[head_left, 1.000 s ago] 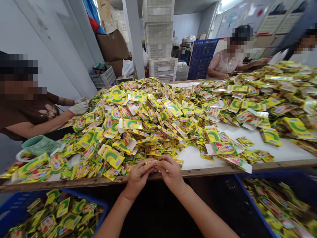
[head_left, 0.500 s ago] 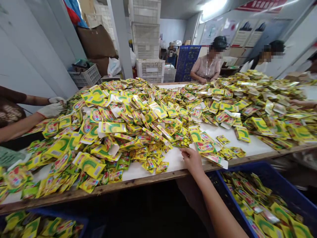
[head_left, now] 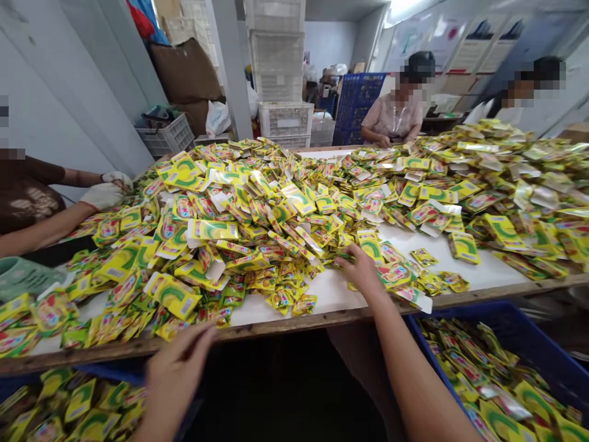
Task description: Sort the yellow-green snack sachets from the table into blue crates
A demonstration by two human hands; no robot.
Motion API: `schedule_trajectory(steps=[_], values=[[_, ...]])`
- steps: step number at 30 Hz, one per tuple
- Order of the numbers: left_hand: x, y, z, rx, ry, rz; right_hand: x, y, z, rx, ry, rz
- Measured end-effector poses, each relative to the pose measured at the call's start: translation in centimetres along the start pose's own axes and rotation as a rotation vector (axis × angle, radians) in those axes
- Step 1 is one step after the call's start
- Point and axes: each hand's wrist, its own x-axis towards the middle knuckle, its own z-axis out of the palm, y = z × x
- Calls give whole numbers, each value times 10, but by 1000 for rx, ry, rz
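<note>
My left hand [head_left: 177, 371], blurred by motion, hovers in front of the table's near edge above the left crate. Its fingers are stretched and apart, and I see nothing in them. Farther right, my right hand [head_left: 361, 273] reaches over the white tabletop [head_left: 331, 294], its thumb and bent forefinger slightly apart at the edge of a heap of small yellow sachets [head_left: 288, 285]. Some of its fingers are hidden. Beside its wrist lie yellow-green printed cartons [head_left: 393, 274], one with a white flap open. A large mound of flat cartons [head_left: 214, 230] covers the table's middle.
Blue crates of cartons stand below the edge, left [head_left: 103, 370] and right [head_left: 497, 316]. A co-worker's gloved hand [head_left: 103, 195] works at the far left, near a green cup-like container [head_left: 27, 279]. Other people sit across the table. Stacked white crates [head_left: 285, 120] stand behind.
My left hand has come into view at the lower left. My right hand has moved forward from the bare tabletop to the sachet heap's edge. The view has shifted slightly.
</note>
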Motion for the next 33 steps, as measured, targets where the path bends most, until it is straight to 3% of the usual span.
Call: schedule_trajectory(steps=[2, 5, 6, 8, 10, 12, 16, 18, 20, 22, 23, 26, 28, 30, 33], values=[[9, 17, 47, -116, -213, 106, -17, -2, -2, 158, -170, -27], [24, 40, 107, -170, -448, 197, -41, -18, 11, 446, -528, -35], [28, 45, 119, -122, -494, 213, -48, -26, 18, 461, -596, -6], [33, 49, 133, 39, -542, 234, -59, -42, 34, 336, -594, 65], [35, 47, 135, 206, -531, 219, -69, -55, 46, 174, -496, 97], [34, 43, 132, 295, -507, 179, -79, -61, 52, -2, -372, 24], [31, 35, 122, 195, -521, 168, -93, -55, 51, -382, -220, -99], [33, 33, 116, 68, -415, 187, -96, -50, 50, -487, -195, -66], [43, 31, 107, 38, -181, 208, -98, -47, 51, -532, -202, -68], [59, 30, 97, 168, 31, 209, -99, -48, 53, -478, -251, -103], [69, 29, 92, 262, 62, 205, -99, -49, 54, -411, -281, -120], [93, 27, 79, 424, -117, 147, -97, -46, 53, -122, -311, -151], [97, 26, 73, 364, -245, 71, -93, -38, 48, 73, -260, -141], [90, 23, 70, 217, -253, -38, -87, -27, 43, 222, -225, -67], [66, 11, 70, -71, -150, -298, -80, -16, 39, 366, -273, 69]])
